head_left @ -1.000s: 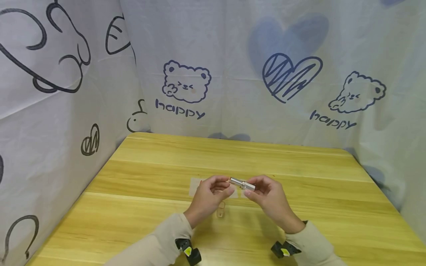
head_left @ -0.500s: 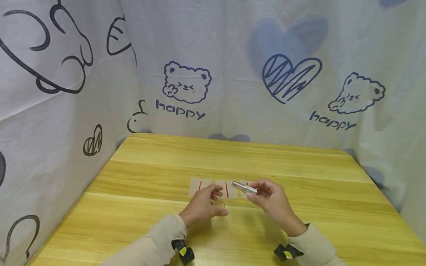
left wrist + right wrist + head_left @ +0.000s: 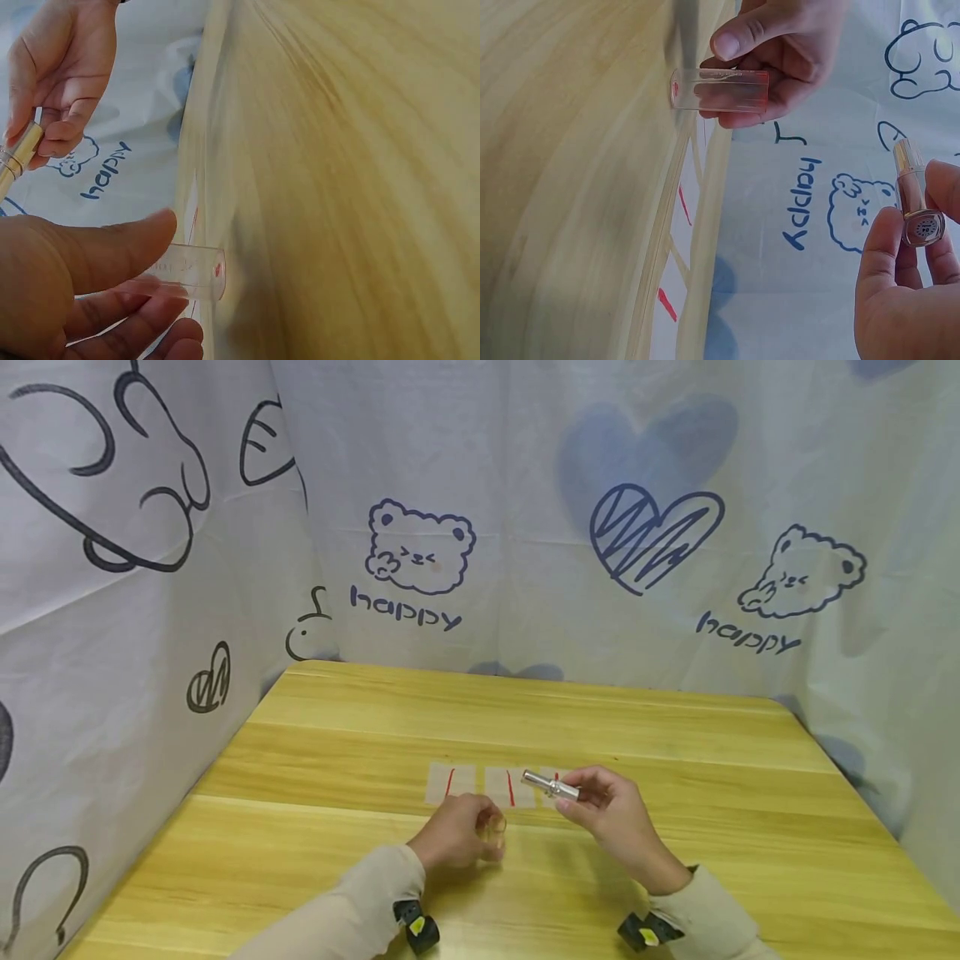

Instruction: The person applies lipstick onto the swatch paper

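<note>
My right hand (image 3: 615, 810) holds a silver lipstick tube (image 3: 551, 784) between thumb and fingers, tilted above the table. In the right wrist view the round label on the end of the lipstick faces the camera. The left hand (image 3: 452, 829) is low over the table with its thumb and fingers around a clear lipstick cap (image 3: 206, 271). That cap stands upright with its closed end at the tabletop, a red spot showing there. Part of the cap is hidden by the thumb and fingers in the left wrist view.
Behind the hands lie three pale paper pieces, the left one (image 3: 438, 783) and middle one (image 3: 495, 785) each with a red stroke. The right piece (image 3: 547, 772) is partly covered by the lipstick and hand. White cloth (image 3: 525, 610) with drawings hangs behind the wooden table (image 3: 337, 727).
The left hand has left the lipstick, moved down toward the table, and closed its fingers around the clear cap. The right hand keeps the lipstick, shifted slightly down and to the right.
</note>
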Demonstrator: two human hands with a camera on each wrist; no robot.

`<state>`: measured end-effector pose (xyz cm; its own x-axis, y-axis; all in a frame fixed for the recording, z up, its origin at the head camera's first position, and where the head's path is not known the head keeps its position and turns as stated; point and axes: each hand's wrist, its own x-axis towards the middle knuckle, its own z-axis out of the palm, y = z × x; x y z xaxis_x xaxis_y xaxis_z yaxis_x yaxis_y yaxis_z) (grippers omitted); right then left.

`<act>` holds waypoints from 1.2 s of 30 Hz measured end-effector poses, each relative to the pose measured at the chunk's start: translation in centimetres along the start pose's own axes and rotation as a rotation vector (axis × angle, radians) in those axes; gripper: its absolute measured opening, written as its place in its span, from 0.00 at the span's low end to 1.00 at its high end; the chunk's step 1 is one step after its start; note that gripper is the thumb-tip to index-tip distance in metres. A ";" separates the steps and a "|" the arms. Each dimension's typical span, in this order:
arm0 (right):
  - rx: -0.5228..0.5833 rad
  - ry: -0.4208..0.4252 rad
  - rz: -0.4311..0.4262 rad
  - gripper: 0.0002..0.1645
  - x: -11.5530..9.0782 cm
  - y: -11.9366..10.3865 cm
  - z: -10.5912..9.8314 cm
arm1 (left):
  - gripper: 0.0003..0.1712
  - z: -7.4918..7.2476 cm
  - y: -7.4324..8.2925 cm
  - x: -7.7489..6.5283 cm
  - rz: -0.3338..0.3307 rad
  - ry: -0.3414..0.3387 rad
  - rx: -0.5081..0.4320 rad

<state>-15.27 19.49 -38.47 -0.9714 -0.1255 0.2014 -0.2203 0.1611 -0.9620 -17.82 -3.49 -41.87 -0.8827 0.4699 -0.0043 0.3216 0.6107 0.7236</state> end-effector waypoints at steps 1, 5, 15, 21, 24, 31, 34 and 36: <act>0.000 0.000 -0.002 0.15 0.0 0.0 0.0 | 0.18 0.0 0.0 0.0 0.006 0.003 0.002; 0.004 0.003 0.005 0.15 -0.1 0.1 0.1 | 0.14 0.0 -0.1 -0.2 0.022 0.009 -0.010; 0.000 -0.018 0.009 0.14 -0.1 -0.1 0.1 | 0.09 -0.4 0.3 -0.1 0.040 0.009 -0.079; 0.001 -0.038 0.013 0.15 -0.1 -0.4 -0.1 | 0.09 -1.1 0.8 0.2 0.058 0.031 -0.039; -0.005 -0.043 0.018 0.15 -0.1 -0.5 -0.1 | 0.09 -1.4 1.1 0.2 0.059 0.038 -0.028; -0.033 -0.044 0.014 0.14 0.0 -0.6 -0.1 | 0.10 -2.0 1.6 0.1 0.068 0.052 -0.006; -0.037 -0.047 0.016 0.14 -0.1 -0.6 0.0 | 0.10 -2.2 1.7 0.1 0.080 0.062 0.004; -0.036 -0.050 0.019 0.13 0.0 -0.6 0.0 | 0.11 -2.2 1.8 0.1 0.082 0.065 0.008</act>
<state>-15.10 19.37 -37.93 -0.9700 -0.1710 0.1726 -0.2056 0.1992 -0.9581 -18.11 -3.79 -39.06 -0.8737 0.4761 0.0993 0.3959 0.5775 0.7139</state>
